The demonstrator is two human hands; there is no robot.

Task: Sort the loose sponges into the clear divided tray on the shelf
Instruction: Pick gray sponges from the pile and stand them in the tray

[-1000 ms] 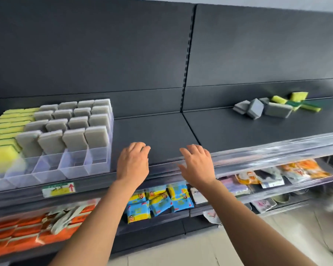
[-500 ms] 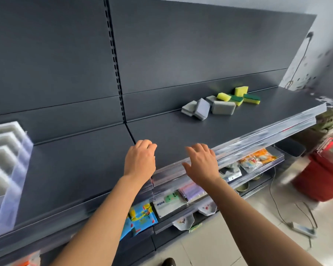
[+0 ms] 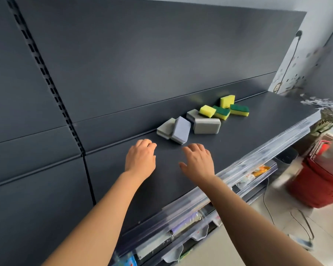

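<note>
Dark shelf (image 3: 248, 135) lies under both empty hands, left hand (image 3: 140, 158) and right hand (image 3: 198, 162), fingers loosely spread; just beyond them a clear path to grey sponges (image 3: 206, 125), then yellow-green sponges (image 3: 221, 112) by the back panel (image 3: 142, 64); red baskets (image 3: 319, 181) stand at right

A stack of red baskets (image 3: 319, 181) stands on the floor right of the dark shelving back panel (image 3: 142, 60). Packaged goods (image 3: 258, 169) lie below it; a cable (image 3: 304, 221) trails nearby.

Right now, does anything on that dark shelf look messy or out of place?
Yes. The grey rectangular sponges and yellow-and-green scrub sponges lie in a jumbled heap against the back panel of the dark shelf, some tilted and leaning on each other.
</note>
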